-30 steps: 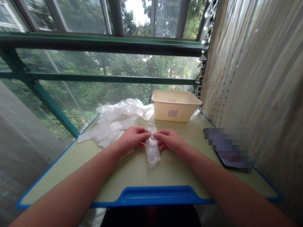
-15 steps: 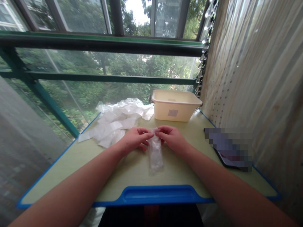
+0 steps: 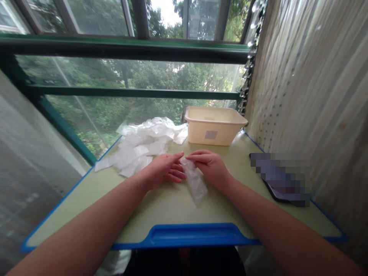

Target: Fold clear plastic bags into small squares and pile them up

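A small clear plastic bag (image 3: 196, 184) hangs slantwise from my right hand (image 3: 212, 166), its lower end toward the right. My right thumb and fingers pinch it near its top edge. What the bag holds, if anything, is too blurred to make out. Just left of it, my left hand (image 3: 165, 168) has its fingers stretched out and apart, with nothing gripped. The left fingertips come close to the bag; whether they touch it I cannot tell. Behind my left hand lies a loose pile of similar clear and whitish plastic bags (image 3: 140, 147).
A cream plastic bin (image 3: 209, 132) with a small label stands at the table's back right. A blurred-out phone-like device (image 3: 278, 180) lies at the right. The pale green table (image 3: 94, 214) has a blue rim with a blue trough (image 3: 192, 234) in front. A curtain (image 3: 310, 84) hangs on the right.
My left hand has let go of the bag and its fingers have opened. The bag has swung from upright to slanted, its lower end moving right, still in my right hand.
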### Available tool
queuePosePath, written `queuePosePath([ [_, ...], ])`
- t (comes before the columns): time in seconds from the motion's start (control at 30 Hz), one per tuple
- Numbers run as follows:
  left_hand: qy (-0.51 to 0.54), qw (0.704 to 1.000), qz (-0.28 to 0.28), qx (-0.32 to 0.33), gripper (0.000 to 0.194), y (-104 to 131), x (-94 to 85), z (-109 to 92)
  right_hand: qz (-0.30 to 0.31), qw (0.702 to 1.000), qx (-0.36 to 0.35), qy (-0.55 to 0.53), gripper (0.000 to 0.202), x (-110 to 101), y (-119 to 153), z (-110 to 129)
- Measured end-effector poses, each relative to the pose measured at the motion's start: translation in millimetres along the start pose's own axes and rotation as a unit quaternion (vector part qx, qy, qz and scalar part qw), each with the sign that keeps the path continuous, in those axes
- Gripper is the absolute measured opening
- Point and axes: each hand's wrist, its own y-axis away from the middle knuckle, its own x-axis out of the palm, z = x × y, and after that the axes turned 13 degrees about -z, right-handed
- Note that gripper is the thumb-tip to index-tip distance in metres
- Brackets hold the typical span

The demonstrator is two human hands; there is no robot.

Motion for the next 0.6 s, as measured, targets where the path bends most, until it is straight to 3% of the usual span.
queuePosePath([
  [0.37, 0.037, 0.999, 0.039, 0.002, 0.017, 7, -5.2, -4, 0.015, 0.993, -0.114, 0.031, 0.02, -5, -2, 2],
  [0.47, 0.03, 0.998, 0.053, 0.013, 0.021, 9, -7.2, -6, 0.015, 0.996, -0.089, 0.003, 0.022, -6, -2, 4],
  [0.6, 0.012, 0.991, 0.124, 0.041, 0.03, 11, -3.6, -2, -0.021, 0.999, -0.001, -0.03, 0.022, -4, -3, 3],
])
